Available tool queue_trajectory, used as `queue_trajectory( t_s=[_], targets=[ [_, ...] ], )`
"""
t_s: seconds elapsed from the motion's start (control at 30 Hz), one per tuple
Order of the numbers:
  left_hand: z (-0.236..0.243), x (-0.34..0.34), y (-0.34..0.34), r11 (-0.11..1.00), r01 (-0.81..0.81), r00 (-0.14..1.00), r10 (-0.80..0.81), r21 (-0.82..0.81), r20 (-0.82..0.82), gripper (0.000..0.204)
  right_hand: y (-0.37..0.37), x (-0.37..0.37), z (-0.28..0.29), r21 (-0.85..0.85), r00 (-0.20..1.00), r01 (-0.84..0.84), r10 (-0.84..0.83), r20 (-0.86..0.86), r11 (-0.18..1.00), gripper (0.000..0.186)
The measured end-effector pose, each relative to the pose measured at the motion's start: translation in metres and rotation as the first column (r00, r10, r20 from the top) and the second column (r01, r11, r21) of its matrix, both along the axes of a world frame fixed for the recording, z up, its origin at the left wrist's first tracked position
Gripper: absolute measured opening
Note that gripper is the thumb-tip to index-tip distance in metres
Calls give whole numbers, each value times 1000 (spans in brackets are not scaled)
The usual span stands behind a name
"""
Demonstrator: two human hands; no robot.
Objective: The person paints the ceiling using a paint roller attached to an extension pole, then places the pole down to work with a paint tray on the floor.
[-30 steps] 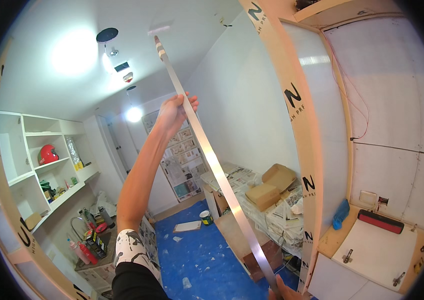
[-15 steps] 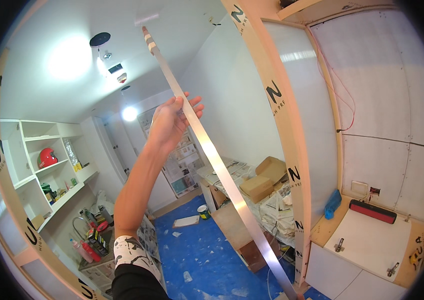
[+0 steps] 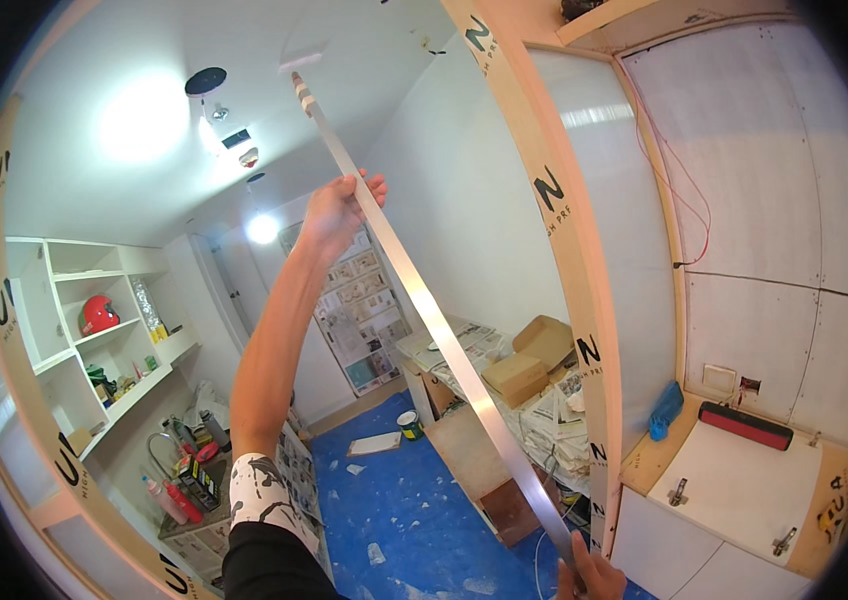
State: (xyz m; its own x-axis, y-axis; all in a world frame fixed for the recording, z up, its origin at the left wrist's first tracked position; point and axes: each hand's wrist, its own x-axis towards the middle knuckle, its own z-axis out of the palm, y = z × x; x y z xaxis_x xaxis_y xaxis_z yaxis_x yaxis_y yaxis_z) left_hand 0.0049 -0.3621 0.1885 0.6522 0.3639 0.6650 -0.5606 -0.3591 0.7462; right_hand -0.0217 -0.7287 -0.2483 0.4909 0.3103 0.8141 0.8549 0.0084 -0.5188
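The left hand (image 3: 336, 208) is gripping a long metal strip (image 3: 424, 300) high up, fingers (image 3: 372, 186) curled around its edge, while the right hand (image 3: 589, 578) is closing on its lower end at the near edge. The strip is running diagonally from near the ceiling (image 3: 144, 60) down past the timber post (image 3: 569, 280). It looks as though the strip is being carried or lined up; the next move calls for steadying both ends.

Long, thin, flat silvery metal strip (image 3: 434, 320), running diagonally from upper centre of the frame down to the lower right, top end nearing the ceiling, slanting steeply, catching light.
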Motion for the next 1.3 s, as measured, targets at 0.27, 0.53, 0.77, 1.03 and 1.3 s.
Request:
queue_trajectory(
  t_s=[0.27, 0.53, 0.77, 1.03, 1.3],
  targets=[
    [-50, -30, -163, 993, 93, 995, -90, 68, -45, 24, -127, -11, -82, -120, 967, 254, -248, 62, 960, 46],
    [-51, -25, -196, 992, 114, 991, -110, 45, -75, 26, -168, -10, -69, -105, 941, 333, -324, 101, 937, 46],
    [-22, -11, -121, 996, 73, 996, -75, -47, -37, 26, -118, -6, -39, -149, 961, 275, -276, 14, 950, 53],
    [-19, -26, -161, 999, 33, 999, -33, 13, -18, 27, -144, -13, -46, -102, 962, 274, -274, 6, 956, 52],
    [-66, -39, -228, 995, 82, 996, -80, 63, -37, 31, -222, -39, -69, -190, 956, 293, -289, 50, 937, 48]
  ],
)
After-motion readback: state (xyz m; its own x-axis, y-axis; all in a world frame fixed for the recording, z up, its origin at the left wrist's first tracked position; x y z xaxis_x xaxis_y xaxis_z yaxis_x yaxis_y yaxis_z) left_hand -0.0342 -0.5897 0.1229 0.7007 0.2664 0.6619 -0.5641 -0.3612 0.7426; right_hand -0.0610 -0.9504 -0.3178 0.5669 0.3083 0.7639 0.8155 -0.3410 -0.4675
